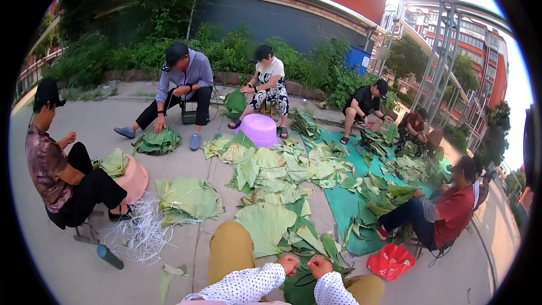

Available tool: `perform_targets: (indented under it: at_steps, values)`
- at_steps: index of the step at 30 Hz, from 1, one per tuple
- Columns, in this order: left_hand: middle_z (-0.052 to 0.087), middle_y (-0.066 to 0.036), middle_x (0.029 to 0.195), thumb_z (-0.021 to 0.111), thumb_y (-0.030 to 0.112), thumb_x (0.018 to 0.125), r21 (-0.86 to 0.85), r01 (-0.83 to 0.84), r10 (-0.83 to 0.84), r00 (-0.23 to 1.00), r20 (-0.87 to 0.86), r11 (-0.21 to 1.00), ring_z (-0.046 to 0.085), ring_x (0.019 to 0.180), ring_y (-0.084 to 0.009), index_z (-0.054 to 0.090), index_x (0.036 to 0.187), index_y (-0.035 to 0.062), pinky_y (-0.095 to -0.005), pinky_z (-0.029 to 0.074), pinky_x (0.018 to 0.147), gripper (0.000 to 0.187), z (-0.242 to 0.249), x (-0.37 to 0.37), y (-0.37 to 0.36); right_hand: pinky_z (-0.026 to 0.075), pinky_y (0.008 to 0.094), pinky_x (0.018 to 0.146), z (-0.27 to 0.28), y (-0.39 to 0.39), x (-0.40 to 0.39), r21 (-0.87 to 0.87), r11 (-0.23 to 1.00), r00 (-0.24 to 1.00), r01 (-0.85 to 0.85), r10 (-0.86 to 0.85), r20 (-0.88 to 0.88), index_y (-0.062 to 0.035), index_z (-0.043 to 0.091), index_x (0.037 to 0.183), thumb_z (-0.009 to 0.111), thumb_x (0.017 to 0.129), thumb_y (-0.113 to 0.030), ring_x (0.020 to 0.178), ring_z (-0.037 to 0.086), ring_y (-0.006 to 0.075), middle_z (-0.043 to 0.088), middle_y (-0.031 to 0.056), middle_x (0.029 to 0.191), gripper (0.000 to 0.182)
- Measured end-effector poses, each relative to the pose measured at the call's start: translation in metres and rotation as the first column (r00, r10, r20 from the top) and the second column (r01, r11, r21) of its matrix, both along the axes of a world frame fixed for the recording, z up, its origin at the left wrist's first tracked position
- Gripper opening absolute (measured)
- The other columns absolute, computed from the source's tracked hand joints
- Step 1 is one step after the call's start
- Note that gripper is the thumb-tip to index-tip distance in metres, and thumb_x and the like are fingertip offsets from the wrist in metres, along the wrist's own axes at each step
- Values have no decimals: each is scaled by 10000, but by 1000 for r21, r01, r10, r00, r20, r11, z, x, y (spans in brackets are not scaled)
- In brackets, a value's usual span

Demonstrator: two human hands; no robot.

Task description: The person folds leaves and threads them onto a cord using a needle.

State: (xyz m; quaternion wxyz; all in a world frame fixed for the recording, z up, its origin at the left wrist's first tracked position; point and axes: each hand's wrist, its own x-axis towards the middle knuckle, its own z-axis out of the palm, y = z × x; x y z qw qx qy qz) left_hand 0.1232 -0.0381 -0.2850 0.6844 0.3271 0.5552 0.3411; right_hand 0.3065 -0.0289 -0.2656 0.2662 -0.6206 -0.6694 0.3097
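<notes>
My left hand (288, 264) and my right hand (320, 268) are close together above my lap, both with curled, closed fingers. Whatever they pinch is too small to make out. Below them, between my knees, lies a dark green leaf bundle (299, 291) with a thin dark line across it. A broad pale green leaf (265, 227) is spread on the ground just beyond my left hand. More overlapping large leaves (309, 231) lie in front of both hands.
A tangle of white strips (148, 231) lies left, near a leaf stack (189, 199) and a pink basin (133, 179). A purple tub (258, 130) stands farther off. Right are a green sheet (339, 200) and a red bag (389, 262). Several seated people handle leaves around the pile.
</notes>
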Motion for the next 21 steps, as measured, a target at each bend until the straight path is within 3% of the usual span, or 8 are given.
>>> perform_targets:
  at_steps: [3,8,10,11,15,17,20,21]
  values:
    - [611,-28,828,548,198,866,-88,-47,46,999,-4,995,567,591,-130,594,1015,97,-296,476,476,186,-30,2,-4,479,275,599,10,-17,23,68,997,998,30,-26,-53,-41,660,812,695,795,-177,615,563,104,629,34,673,141]
    - [610,-55,755,551,216,856,-127,176,-196,966,-167,976,567,549,-152,609,946,91,-304,463,486,164,-52,-16,-14,464,275,577,32,-25,61,3,997,994,74,-74,-79,-28,652,818,674,808,-154,600,536,94,611,24,668,128]
    - [605,-15,796,578,227,883,-125,433,-446,812,-377,893,568,600,-120,587,951,102,-295,490,502,142,-80,-23,-11,459,279,587,46,-25,68,52,995,995,88,-86,-39,-19,647,828,659,817,-162,617,537,102,614,38,687,145]
    - [624,-39,812,592,248,865,-116,467,-467,768,-438,877,590,612,-137,606,944,100,-309,501,523,168,-84,-23,-19,495,343,651,49,-20,77,22,997,997,74,-73,-32,-26,653,862,648,814,-202,681,621,221,641,121,766,183]
    - [676,-130,901,623,294,801,-198,641,-573,452,-684,742,663,749,-230,651,973,104,-364,534,672,257,-130,-49,-28,474,333,641,77,-2,83,-42,999,1000,17,-17,6,-21,646,888,628,844,-218,673,587,221,612,121,759,203]
    - [680,-163,963,626,298,768,-306,735,-547,105,-830,605,658,893,-304,666,999,109,-382,514,792,301,-144,-53,-32,472,330,646,79,14,85,-73,997,1000,-19,20,13,-20,644,892,623,850,-217,681,585,216,609,119,759,203]
    - [681,-159,941,629,288,762,-229,614,-511,332,-793,755,639,938,-323,669,950,103,-396,500,826,267,-158,-58,-29,472,329,664,79,41,80,29,995,992,-92,94,-84,-20,635,890,627,848,-181,708,586,208,604,114,777,167]
    - [678,-159,913,649,294,750,-252,628,-534,311,-786,737,645,893,-316,662,922,92,-398,504,805,265,-174,-59,-23,473,329,669,80,52,79,40,991,985,-130,133,-109,-19,632,891,633,843,-162,719,587,206,602,113,790,151]
